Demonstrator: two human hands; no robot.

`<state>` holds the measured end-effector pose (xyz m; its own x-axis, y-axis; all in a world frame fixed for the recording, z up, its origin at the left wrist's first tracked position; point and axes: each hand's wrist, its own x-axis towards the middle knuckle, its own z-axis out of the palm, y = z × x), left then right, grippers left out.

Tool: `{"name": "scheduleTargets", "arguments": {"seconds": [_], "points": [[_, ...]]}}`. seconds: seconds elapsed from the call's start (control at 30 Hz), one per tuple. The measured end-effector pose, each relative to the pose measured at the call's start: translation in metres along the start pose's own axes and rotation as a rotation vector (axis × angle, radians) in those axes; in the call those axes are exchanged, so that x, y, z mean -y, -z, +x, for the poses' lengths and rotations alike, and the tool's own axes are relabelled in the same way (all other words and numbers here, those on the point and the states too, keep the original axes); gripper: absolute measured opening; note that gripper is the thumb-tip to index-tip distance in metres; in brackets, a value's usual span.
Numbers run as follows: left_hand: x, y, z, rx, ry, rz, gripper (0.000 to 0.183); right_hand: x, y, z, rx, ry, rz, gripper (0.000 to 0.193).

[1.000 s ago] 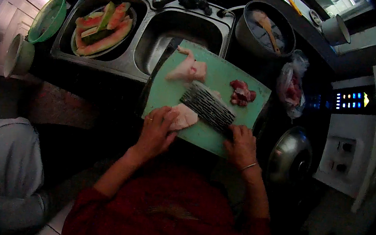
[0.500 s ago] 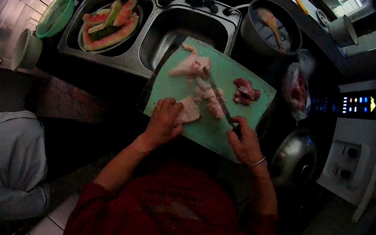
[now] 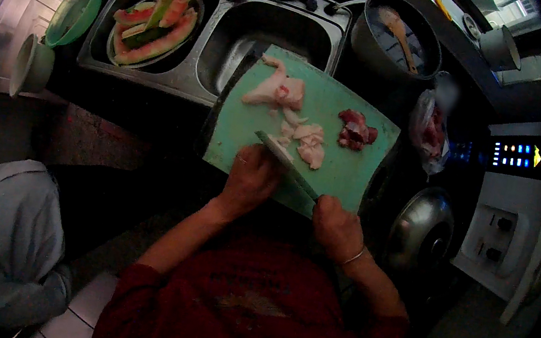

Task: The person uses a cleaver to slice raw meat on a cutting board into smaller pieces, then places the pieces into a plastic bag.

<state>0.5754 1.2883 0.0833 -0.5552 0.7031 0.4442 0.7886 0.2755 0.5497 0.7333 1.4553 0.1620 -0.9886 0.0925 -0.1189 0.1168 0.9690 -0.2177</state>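
Note:
My right hand (image 3: 339,228) is closed round the handle of a knife (image 3: 290,169). The blade slants up and left, right beside the fingers of my left hand (image 3: 252,179). Those fingers are curled over a pale piece of raw chicken, mostly hidden, at the near edge of a green cutting board (image 3: 336,184). Farther up the board lies a larger raw chicken piece (image 3: 273,92) that looks like a wing. Smaller chicken pieces (image 3: 310,145) sit in the middle, apart from a dark red clump of meat (image 3: 356,131) at the right.
Behind the board is a double steel sink (image 3: 204,80), with watermelon rinds (image 3: 159,34) in its left basin. A large pot (image 3: 367,42) holds a wooden spoon (image 3: 401,40). At the right are a bag of meat (image 3: 430,131) and a metal lid (image 3: 423,221). Green bowl (image 3: 77,13) at left.
The knife has moved left and nearer me, from the middle pieces to my left hand. My left hand has shifted right and curled over the chicken piece.

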Motion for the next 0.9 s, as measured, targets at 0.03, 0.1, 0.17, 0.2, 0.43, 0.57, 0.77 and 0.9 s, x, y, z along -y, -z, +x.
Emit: {"name": "scheduleTargets", "arguments": {"seconds": [0.03,0.1,0.17,0.2,0.43,0.57,0.77,0.9], "points": [[0.001,-0.005,0.002,0.004,0.038,-0.03,0.033,-0.001,0.001,-0.001,0.011,0.002,-0.015,0.006],[0.003,-0.004,0.003,0.039,0.04,-0.067,0.037,-0.001,0.009,-0.001,0.042,-0.008,-0.04,0.009],[0.003,-0.003,0.003,0.04,0.057,-0.079,0.04,0.0,0.016,-0.001,0.071,-0.014,-0.034,0.011],[0.002,-0.005,0.002,0.02,0.071,-0.075,0.04,0.0,0.019,-0.001,0.085,-0.016,-0.018,0.011],[0.004,-0.007,0.001,-0.02,0.067,-0.056,0.036,-0.004,0.022,0.007,0.151,0.01,0.131,0.007],[0.008,-0.011,-0.006,0.009,0.098,-0.048,0.036,-0.001,0.028,0.025,0.279,0.002,0.123,0.008],[0.011,-0.011,-0.003,0.023,0.096,-0.053,0.041,0.006,0.024,0.07,0.296,0.043,0.209,0.01],[0.013,-0.009,-0.005,0.032,0.077,-0.014,0.041,-0.007,0.024,0.039,0.363,-0.006,0.135,0.01]]}}
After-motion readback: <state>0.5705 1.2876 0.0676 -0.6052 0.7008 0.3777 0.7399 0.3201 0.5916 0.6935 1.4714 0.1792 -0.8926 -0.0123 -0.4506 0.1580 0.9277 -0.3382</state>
